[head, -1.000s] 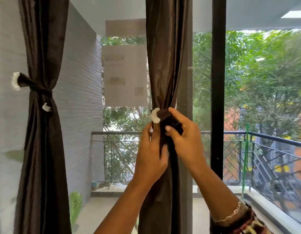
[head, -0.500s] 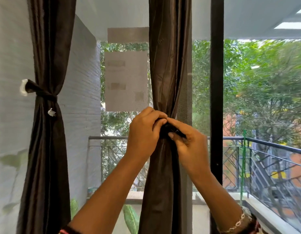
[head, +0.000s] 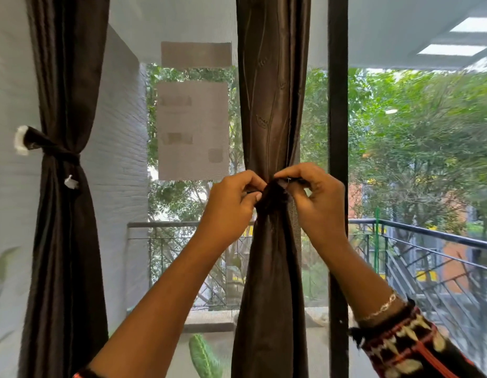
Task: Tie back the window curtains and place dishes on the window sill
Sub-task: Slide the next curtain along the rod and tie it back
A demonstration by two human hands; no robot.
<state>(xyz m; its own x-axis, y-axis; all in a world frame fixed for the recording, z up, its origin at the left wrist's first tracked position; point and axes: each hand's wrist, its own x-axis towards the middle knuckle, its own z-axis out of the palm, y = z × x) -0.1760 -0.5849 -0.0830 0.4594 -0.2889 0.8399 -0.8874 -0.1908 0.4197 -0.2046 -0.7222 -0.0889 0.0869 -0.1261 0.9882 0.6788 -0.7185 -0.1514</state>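
A black window frame (head: 338,118) stood upright against bright daylight, with pale paper sheets (head: 192,129) stuck to the glass left of it. Outside, a white brick wall (head: 119,159) ran along the left, a dark railing (head: 433,233) edged the balcony, and green trees (head: 428,137) rose beyond.

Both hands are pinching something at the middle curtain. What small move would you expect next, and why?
Probably a short outward pull to snug the knot. The left hand and right hand each pinch the dark tie on opposite sides of the gathered middle curtain, and the left curtain already hangs tied.
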